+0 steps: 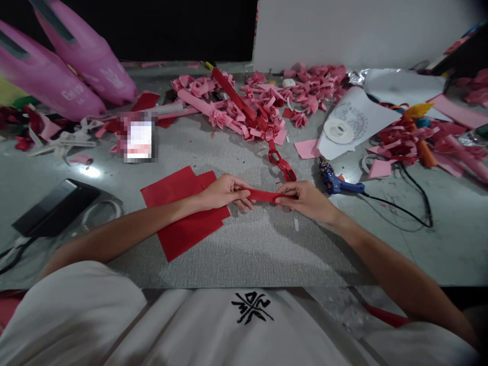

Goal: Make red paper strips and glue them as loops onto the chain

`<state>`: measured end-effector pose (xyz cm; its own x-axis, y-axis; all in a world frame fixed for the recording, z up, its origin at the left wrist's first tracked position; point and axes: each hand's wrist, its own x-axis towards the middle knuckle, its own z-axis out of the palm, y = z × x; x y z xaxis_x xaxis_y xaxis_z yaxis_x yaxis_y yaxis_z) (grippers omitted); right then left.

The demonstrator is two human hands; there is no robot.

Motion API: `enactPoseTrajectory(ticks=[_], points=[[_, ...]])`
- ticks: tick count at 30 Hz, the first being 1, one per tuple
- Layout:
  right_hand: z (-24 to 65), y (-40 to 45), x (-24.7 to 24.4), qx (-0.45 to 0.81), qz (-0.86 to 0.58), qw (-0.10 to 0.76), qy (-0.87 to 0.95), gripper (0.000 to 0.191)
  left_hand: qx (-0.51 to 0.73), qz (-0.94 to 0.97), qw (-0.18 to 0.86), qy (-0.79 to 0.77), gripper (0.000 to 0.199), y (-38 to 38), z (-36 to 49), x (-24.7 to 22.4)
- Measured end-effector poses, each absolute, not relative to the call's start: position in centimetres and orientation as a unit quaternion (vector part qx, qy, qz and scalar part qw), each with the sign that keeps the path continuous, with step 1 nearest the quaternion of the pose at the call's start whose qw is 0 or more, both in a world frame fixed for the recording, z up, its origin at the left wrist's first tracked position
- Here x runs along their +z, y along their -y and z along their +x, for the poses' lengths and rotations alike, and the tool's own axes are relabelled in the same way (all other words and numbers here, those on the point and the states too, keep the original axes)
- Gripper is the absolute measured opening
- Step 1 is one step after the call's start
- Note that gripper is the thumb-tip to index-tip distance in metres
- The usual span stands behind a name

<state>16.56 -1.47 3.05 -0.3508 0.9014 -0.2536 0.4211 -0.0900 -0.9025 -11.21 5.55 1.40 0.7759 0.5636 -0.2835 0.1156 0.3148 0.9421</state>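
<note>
A narrow red paper strip (263, 195) is stretched level between my two hands over the table. My left hand (231, 192) pinches its left end, thumb on top. The other end is pinched by my right hand (301, 200). Red paper sheets (183, 213) lie overlapping under my left forearm and wrist. Just beyond my right hand, a red paper chain (282, 165) of linked loops runs back toward the pink pile. A blue glue gun (339, 184) rests to the right of my right hand.
Pink folded paper flowers (244, 101) are heaped at the back. A white tape roll (338, 131) sits on printed paper at right. The glue gun's black cable (404, 216) loops across the right side. At left are a black box (55, 208), a clear ring (101, 213) and pink bottles (87, 56).
</note>
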Motion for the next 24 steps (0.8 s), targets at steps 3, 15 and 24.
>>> enactPoseTrajectory(ticks=[3, 15, 24], points=[[16.9, 1.4, 3.0, 0.526, -0.514, 0.218, 0.641, 0.037, 0.142, 0.577, 0.747, -0.299, 0.044, -5.3, -11.2, 1.2], [13.4, 4.4, 3.7, 0.278, -0.428, 0.173, 0.842, 0.039, 0.179, 0.631, 0.705, -0.272, 0.038, 0.3, -10.0, 2.3], [19.3, 1.8, 6.9, 0.264, -0.479, 0.145, 0.825, 0.031, 0.232, 0.596, 0.711, -0.291, 0.041, -2.4, -10.7, 2.8]])
